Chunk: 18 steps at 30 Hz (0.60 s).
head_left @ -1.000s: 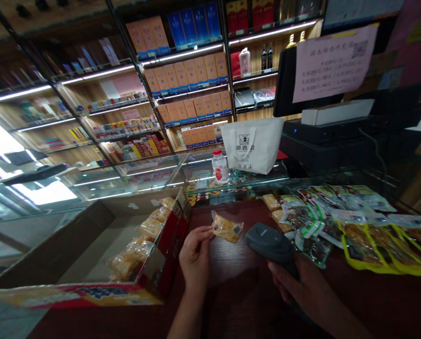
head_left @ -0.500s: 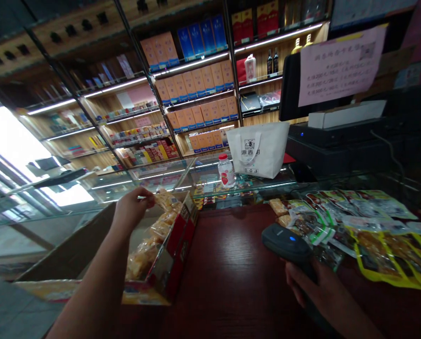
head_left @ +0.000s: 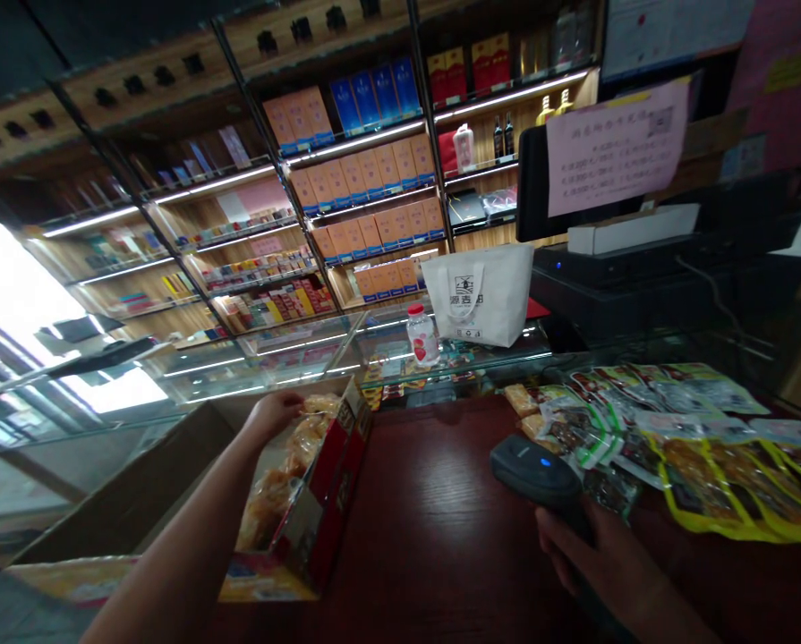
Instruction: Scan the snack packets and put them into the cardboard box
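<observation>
My left hand [head_left: 276, 419] reaches into an open cardboard box [head_left: 338, 501] with red and yellow printed walls. Its fingers are drawn together at the edge of a clear-wrapped snack packet [head_left: 323, 404], the farthest in a row of similar packets along the box's right side. The fingertips are partly hidden. In my right hand [head_left: 598, 546] is a dark barcode scanner [head_left: 538, 470] with a lit blue light, held by its handle above the counter. Its head points left, just in front of several bagged snacks [head_left: 575, 429].
Yellow-edged food packs [head_left: 715, 474] lie at the right of the dark red counter [head_left: 433, 501]. A red-capped bottle [head_left: 422, 338] and a white tote bag [head_left: 484, 300] stand on the glass case behind. A monitor [head_left: 534, 183] with a pink notice is at the back right.
My left hand has lowered with the far snack packet, which was raised at the box's far end and now sits lower among the others. The scanner stays in my right hand; the view has shifted slightly.
</observation>
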Each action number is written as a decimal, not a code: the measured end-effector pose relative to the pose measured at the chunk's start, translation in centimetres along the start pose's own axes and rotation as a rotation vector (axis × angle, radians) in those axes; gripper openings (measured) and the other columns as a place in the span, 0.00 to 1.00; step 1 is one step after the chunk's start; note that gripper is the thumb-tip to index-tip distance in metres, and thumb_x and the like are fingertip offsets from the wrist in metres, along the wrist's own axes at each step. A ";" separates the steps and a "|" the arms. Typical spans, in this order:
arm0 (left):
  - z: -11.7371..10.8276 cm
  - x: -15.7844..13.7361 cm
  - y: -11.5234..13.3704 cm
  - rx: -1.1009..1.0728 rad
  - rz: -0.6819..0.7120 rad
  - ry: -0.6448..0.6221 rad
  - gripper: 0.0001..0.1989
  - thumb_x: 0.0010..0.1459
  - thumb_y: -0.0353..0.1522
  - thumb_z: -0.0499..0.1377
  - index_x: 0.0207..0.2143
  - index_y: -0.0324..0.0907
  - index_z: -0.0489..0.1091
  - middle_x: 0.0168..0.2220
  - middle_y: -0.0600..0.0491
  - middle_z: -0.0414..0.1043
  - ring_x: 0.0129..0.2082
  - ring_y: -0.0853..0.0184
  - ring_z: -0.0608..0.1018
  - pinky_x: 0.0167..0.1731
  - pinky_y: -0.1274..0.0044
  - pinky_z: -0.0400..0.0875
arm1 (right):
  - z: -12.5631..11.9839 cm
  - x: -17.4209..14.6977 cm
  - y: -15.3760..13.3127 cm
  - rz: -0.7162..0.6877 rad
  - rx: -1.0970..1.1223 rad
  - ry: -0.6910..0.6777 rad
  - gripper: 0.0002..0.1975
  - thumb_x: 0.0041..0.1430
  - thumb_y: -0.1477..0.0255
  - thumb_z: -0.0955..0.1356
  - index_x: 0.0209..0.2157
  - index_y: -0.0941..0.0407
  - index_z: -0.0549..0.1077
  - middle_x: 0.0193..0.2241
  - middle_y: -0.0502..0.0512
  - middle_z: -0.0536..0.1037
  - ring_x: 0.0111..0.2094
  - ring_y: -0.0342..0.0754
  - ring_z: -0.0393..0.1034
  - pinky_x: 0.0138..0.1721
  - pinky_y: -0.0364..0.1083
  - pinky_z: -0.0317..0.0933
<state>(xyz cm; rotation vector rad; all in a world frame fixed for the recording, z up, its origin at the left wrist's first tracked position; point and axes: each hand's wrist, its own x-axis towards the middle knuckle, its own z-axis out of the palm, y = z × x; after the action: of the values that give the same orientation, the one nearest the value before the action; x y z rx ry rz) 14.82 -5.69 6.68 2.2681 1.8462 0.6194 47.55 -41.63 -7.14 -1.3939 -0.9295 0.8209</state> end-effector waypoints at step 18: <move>19.0 -8.6 22.1 -0.327 0.720 -0.530 0.17 0.52 0.29 0.63 0.46 0.41 0.79 0.52 0.42 0.79 0.56 0.51 0.76 0.60 0.64 0.65 | -2.9 0.7 1.1 0.004 0.251 0.216 0.26 0.58 0.45 0.71 0.36 0.56 0.72 0.23 0.49 0.76 0.16 0.43 0.66 0.16 0.40 0.60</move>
<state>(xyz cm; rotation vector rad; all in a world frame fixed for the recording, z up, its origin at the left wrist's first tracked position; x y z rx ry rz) 41.08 -16.41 -4.23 2.4941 0.6281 0.3072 50.55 -42.19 -8.04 -1.2368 -0.6343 0.7450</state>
